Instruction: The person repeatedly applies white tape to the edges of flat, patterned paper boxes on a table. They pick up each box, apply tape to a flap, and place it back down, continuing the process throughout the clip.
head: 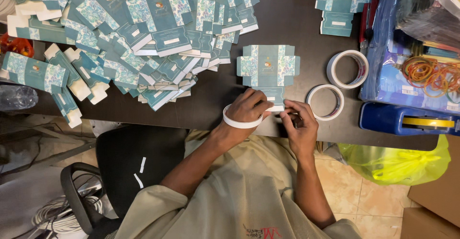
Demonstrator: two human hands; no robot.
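Observation:
A flat teal carton blank with floral panels (268, 66) lies on the dark table (287, 18) right in front of me. My left hand (250, 106) presses its fingers on the blank's near flap and wears a white tape roll (239, 122) around the wrist. My right hand (298, 124) sits just right of that flap, fingertips pinched together at its edge. What the pinch holds is too small to tell.
A big heap of flat teal cartons (143, 37) covers the table's left half. Two tape rolls (326, 102) (348, 69) lie to the right. A small carton stack (340, 1), a blue tape dispenser (407, 119), rubber bands (431, 73) and a yellow bag (397, 162) stand further right.

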